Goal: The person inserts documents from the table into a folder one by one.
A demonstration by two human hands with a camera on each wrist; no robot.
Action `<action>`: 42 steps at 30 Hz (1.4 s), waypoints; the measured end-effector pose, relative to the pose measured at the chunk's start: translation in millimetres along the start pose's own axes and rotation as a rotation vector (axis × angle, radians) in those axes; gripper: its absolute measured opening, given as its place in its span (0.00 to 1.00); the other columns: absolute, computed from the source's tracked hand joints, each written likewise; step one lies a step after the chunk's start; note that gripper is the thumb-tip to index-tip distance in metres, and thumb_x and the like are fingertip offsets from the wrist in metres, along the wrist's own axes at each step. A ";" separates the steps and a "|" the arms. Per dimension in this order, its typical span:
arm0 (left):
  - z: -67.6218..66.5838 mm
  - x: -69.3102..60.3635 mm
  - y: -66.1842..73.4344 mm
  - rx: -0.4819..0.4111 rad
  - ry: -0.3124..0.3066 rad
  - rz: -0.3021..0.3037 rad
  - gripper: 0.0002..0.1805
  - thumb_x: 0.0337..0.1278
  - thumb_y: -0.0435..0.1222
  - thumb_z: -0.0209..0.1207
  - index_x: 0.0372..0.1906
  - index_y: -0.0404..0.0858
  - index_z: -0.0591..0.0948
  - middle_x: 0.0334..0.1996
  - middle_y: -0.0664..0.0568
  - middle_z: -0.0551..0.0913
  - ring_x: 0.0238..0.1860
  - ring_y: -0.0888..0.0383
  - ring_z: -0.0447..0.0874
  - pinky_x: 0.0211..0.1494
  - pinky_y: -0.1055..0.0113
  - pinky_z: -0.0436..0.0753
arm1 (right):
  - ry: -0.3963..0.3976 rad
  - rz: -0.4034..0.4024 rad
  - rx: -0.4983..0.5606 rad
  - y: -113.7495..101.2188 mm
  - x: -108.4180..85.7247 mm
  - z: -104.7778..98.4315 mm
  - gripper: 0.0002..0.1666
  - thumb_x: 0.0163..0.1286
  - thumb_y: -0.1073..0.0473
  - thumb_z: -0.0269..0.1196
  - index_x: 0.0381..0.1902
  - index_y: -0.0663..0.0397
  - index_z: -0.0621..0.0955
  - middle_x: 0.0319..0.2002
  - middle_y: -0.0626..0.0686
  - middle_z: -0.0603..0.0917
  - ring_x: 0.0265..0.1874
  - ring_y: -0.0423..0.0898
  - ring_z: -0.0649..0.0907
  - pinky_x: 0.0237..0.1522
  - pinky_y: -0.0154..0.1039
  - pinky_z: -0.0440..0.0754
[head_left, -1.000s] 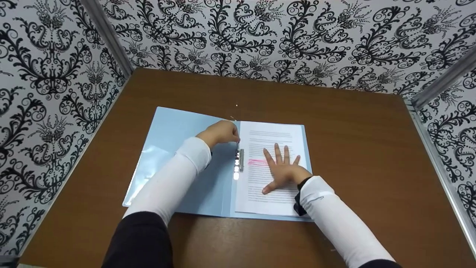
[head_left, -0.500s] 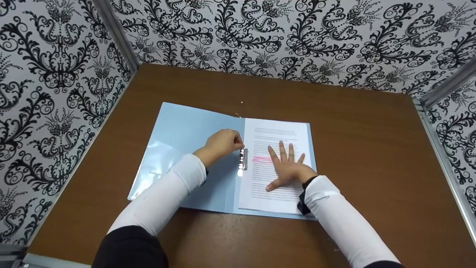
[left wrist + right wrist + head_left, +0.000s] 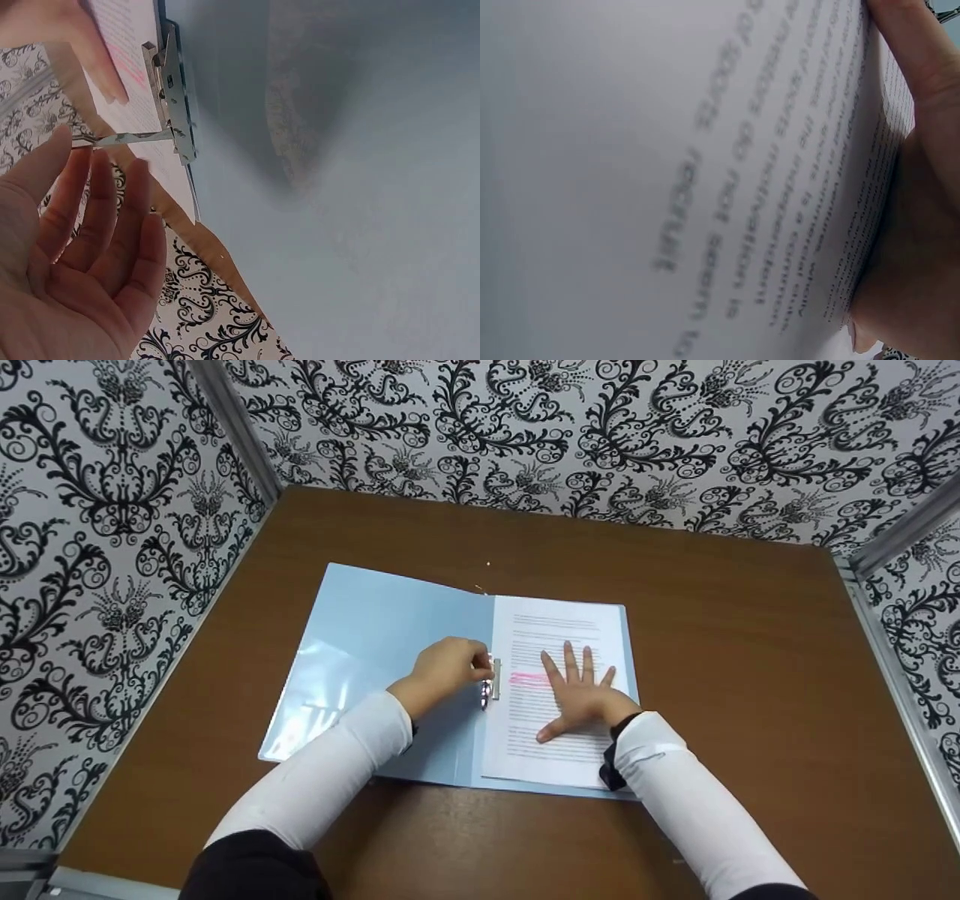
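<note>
A light blue folder [image 3: 375, 604] lies spread open, its right side bearing printed paper sheets [image 3: 547, 769] with a pink highlighted line [image 3: 528, 679]. At the spine is a metal clip [image 3: 496, 684], partly covered by my left hand [image 3: 450, 666]. The left wrist view shows that hand's thumb and index finger pinching the end of the clip's thin metal lever [image 3: 131, 138], which stands out from the clip base. The other left fingers are bent and hold nothing. My right hand [image 3: 581, 701] rests on the paper with its fingers spread; in the right wrist view the page looks blurred.
The folder lies on a brown wooden table [image 3: 720, 660]. Black-and-white patterned walls [image 3: 525, 435] rise behind it and at both sides. A clear plastic pocket [image 3: 315, 690] reflects light on the folder's left cover.
My left hand has moved down along the spine towards me, from above the clip to beside it. The right hand stays spread on the page. The head view has shifted slightly.
</note>
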State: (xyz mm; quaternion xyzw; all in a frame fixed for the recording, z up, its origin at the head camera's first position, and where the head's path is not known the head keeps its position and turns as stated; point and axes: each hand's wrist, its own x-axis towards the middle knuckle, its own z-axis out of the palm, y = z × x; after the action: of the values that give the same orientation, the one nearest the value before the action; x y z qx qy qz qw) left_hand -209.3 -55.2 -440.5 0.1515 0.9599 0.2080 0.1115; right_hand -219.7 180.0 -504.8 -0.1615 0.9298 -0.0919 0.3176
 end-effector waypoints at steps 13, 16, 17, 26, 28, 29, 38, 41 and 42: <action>-0.7 5.1 -3.3 0.066 -0.024 0.021 0.09 0.54 0.43 0.67 0.34 0.41 0.89 0.35 0.52 0.89 0.35 0.54 0.81 0.42 0.56 0.80 | 0.006 0.000 0.000 2.0 -2.4 0.2 0.84 0.40 0.26 0.72 0.77 0.44 0.30 0.72 0.64 0.17 0.68 0.70 0.20 0.55 0.80 0.24; -2.1 8.9 -4.6 0.035 -0.064 -0.021 0.08 0.54 0.43 0.68 0.32 0.42 0.89 0.35 0.52 0.89 0.33 0.56 0.78 0.43 0.57 0.79 | 0.006 -0.004 -0.002 1.1 -3.3 -0.3 0.84 0.40 0.25 0.72 0.77 0.44 0.30 0.72 0.64 0.17 0.68 0.70 0.21 0.55 0.80 0.25; -2.9 10.3 -4.9 0.018 -0.082 -0.039 0.08 0.54 0.42 0.68 0.32 0.42 0.89 0.35 0.52 0.88 0.34 0.56 0.77 0.43 0.57 0.78 | 0.006 -0.007 -0.002 0.9 -3.6 -0.5 0.84 0.40 0.26 0.72 0.77 0.44 0.30 0.72 0.64 0.17 0.68 0.70 0.21 0.55 0.81 0.25; -9.2 28.8 -18.8 0.109 -0.299 -0.168 0.36 0.53 0.59 0.63 0.63 0.45 0.77 0.67 0.44 0.70 0.70 0.41 0.63 0.68 0.38 0.60 | 0.016 -0.020 0.023 -1.4 -4.2 0.1 0.84 0.40 0.28 0.73 0.77 0.44 0.32 0.73 0.64 0.19 0.69 0.70 0.21 0.55 0.81 0.25; -11.3 32.1 -22.3 0.125 -0.368 -0.226 0.46 0.51 0.64 0.61 0.71 0.44 0.67 0.74 0.40 0.57 0.75 0.37 0.48 0.69 0.32 0.53 | 0.017 -0.019 0.018 -2.2 -4.7 0.1 0.83 0.40 0.27 0.73 0.77 0.44 0.32 0.73 0.64 0.19 0.69 0.70 0.22 0.55 0.81 0.26; -12.4 33.3 -23.8 0.130 -0.404 -0.252 0.50 0.50 0.66 0.60 0.74 0.44 0.62 0.76 0.39 0.51 0.76 0.35 0.41 0.69 0.31 0.50 | 0.017 -0.018 0.017 -2.5 -4.9 0.0 0.83 0.40 0.27 0.73 0.77 0.44 0.32 0.73 0.64 0.19 0.69 0.70 0.22 0.55 0.81 0.26; -12.6 37.8 -27.5 0.221 -0.562 -0.219 0.58 0.54 0.69 0.52 0.76 0.33 0.49 0.75 0.29 0.37 0.73 0.26 0.37 0.74 0.39 0.48 | 0.014 -0.017 0.019 -3.3 -4.9 -1.8 0.83 0.40 0.27 0.73 0.77 0.43 0.31 0.73 0.63 0.18 0.69 0.69 0.21 0.55 0.80 0.25; -8.7 35.9 -25.3 0.239 -0.574 -0.226 0.59 0.54 0.69 0.52 0.76 0.33 0.47 0.75 0.29 0.34 0.73 0.26 0.34 0.73 0.38 0.49 | 0.013 -0.015 0.020 -2.6 -4.9 -1.0 0.84 0.40 0.27 0.73 0.77 0.43 0.31 0.73 0.63 0.17 0.69 0.68 0.20 0.56 0.80 0.24; -7.1 35.4 -24.7 0.243 -0.577 -0.225 0.60 0.54 0.69 0.53 0.76 0.32 0.46 0.75 0.29 0.33 0.73 0.25 0.34 0.73 0.38 0.48 | 0.013 -0.015 0.018 -2.0 -4.6 -0.5 0.84 0.40 0.27 0.73 0.77 0.43 0.31 0.72 0.63 0.17 0.69 0.68 0.20 0.56 0.80 0.24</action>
State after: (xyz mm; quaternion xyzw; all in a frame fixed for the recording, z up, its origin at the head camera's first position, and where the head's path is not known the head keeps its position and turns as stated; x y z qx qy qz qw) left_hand -250.2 -67.2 -450.2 0.1096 0.9173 0.0268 0.3818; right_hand -216.1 179.8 -501.4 -0.1648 0.9298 -0.1037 0.3123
